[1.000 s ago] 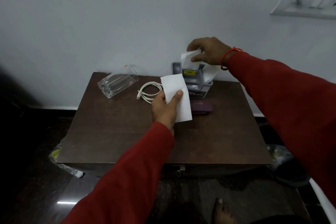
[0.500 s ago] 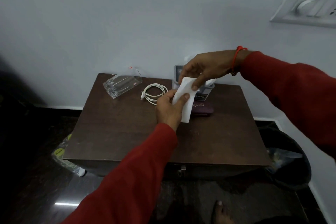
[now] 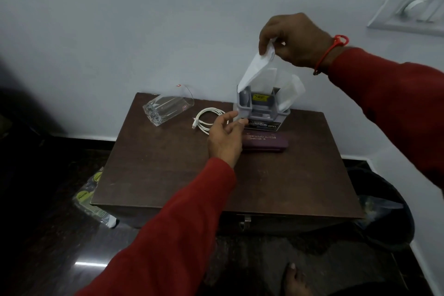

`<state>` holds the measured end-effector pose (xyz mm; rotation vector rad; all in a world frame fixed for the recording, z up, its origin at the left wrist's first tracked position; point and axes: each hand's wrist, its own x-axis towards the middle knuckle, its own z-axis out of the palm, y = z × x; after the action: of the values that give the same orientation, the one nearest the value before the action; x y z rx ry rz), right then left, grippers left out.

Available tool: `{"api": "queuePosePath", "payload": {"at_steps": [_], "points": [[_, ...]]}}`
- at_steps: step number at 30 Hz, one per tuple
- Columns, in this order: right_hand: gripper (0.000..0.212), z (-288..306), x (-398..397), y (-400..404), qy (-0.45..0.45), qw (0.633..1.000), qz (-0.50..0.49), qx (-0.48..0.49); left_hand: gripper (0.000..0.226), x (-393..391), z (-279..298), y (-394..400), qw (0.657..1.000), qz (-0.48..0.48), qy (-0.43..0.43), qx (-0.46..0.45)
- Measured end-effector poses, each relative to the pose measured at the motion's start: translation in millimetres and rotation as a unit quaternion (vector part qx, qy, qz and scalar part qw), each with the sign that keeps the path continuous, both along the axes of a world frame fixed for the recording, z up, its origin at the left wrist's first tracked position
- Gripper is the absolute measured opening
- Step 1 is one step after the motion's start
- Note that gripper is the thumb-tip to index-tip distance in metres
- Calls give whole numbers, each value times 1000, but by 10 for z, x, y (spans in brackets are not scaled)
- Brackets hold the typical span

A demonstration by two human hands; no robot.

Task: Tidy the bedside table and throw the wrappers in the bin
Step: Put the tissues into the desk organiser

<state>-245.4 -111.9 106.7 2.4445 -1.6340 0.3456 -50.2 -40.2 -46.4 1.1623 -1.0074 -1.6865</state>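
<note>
The right hand (image 3: 296, 39) is up above the back of the desk (image 3: 288, 182). Its fingers pinch the top of a white paper (image 3: 254, 67). The bottom of the paper goes down into a grey holder (image 3: 262, 113) that stands at the back of the desk, near the wall. More white paper (image 3: 292, 92) sticks out of the right side of the holder.

The left hand (image 3: 224, 137) reaches to the left side of the holder. Its fingers are loose and apart, and they hold nothing. The fingertips are right at the holder's corner, but I cannot tell if they touch it.

A dark purple case (image 3: 264, 143) lies flat just in front of the holder. A white cable (image 3: 206, 119) lies in a loop to the left of it. Farther left, a clear glass (image 3: 167, 108) lies on its side.

A black bin (image 3: 389, 221) stands on the floor at the right of the desk. A wrapper (image 3: 92, 199) lies on the floor at the left.
</note>
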Motion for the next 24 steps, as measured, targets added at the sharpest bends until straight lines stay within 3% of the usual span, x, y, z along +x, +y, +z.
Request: {"api": "queuePosePath", "payload": {"at_steps": [10, 24], "points": [[26, -180, 19, 2, 63, 997, 30, 40, 24, 14, 44, 16, 1000, -24, -1, -11], [31, -579, 154, -118, 30, 989, -43, 136, 23, 51, 89, 37, 999, -35, -18, -11]]}}
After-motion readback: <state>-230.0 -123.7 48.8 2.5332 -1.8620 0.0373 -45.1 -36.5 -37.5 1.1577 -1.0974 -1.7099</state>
